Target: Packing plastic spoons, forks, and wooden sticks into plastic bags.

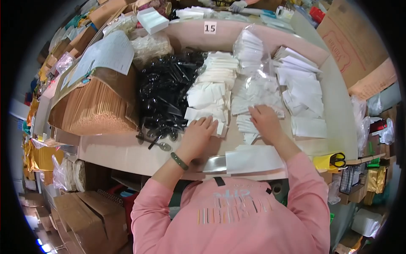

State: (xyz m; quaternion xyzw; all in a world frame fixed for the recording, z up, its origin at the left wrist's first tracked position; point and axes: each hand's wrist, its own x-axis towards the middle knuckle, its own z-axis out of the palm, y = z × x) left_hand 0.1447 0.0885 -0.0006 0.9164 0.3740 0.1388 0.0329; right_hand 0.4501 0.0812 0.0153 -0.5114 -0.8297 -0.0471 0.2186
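Note:
My left hand (199, 130) rests with fingers spread on the front end of a row of white paper packets (207, 95); whether it grips one I cannot tell. Over a small stack of white slips (247, 125), my right hand (265, 120) touches the near edge of clear plastic sleeves (253, 92). Black plastic spoons (168, 85) lie heaped left of the packets. A white sheet (253, 160) partly covers a shiny flat item (214, 164) at the table's front edge. Stacked white papers (303, 92) stand to the right.
A cardboard box of brown paper-like pieces (98, 108) stands left, with a written sheet (104, 54) on top. Black-handled scissors (337, 159) sit in a yellow holder at right. A raised wooden board (190, 33) bounds the back; a co-worker's gloved hand (238, 5) shows beyond.

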